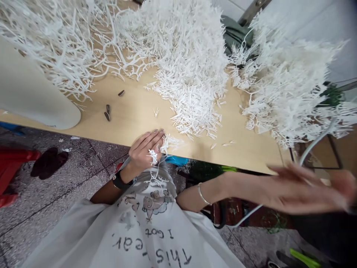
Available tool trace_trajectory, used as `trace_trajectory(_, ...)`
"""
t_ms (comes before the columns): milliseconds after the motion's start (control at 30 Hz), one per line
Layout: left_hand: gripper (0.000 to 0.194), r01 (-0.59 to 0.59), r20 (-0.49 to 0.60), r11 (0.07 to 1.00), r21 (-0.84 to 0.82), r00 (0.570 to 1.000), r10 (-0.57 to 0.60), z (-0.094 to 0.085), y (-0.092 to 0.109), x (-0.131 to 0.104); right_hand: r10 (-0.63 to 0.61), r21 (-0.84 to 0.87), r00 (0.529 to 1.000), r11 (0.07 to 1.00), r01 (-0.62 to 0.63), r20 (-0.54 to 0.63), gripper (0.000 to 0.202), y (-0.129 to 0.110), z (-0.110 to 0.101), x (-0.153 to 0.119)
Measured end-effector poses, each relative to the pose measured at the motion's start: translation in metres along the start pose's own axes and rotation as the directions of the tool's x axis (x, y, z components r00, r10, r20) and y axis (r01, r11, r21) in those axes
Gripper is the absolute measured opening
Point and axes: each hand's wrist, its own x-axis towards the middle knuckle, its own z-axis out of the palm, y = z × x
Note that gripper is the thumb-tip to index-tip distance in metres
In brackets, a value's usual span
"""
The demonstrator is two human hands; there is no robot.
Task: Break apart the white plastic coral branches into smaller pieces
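At the table's front edge, my left hand [146, 150], with a dark band on its wrist, is closed around a white branching plastic sprig [168, 143]. Forked white tips stick out between its fingers and past the fingertips, and a thin stem hangs below. My right hand [315, 190], on the arm with a silver bangle, reaches far to the right beyond the table's edge. Motion blurs its fingers, and I cannot make out anything in them. It is close to a white cable [315, 141]. Ahead of my left hand lies a large heap of small white sprigs [195, 93].
Longer white branches [69, 48] pile up at the back left beside a big pale cylinder [41, 85]. Another white heap [292, 85] is at the right. Several dark seeds [107, 116] lie on the table [134, 119]. A red stool [13, 167] stands on the floor.
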Motion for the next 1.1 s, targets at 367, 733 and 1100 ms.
trace_trajectory(367,0.028,0.092,0.011,0.996,-0.017,0.996,-0.092,-0.002,0.005,0.001,0.047,0.112,0.987,0.992,-0.064,0.151,0.023,0.000,0.041,-0.028)
trace_trajectory(733,0.029,0.059,-0.047,0.998,-0.031,0.997,-0.061,0.003,0.004,-0.006,0.193,0.226,0.981,0.956,-0.186,-0.009,0.021,-0.011,0.064,-0.039)
trace_trajectory(1100,0.028,0.069,0.007,0.997,-0.043,0.998,-0.068,0.003,0.004,-0.005,0.049,0.274,0.893,0.958,0.085,-0.448,0.029,-0.001,0.066,-0.030)
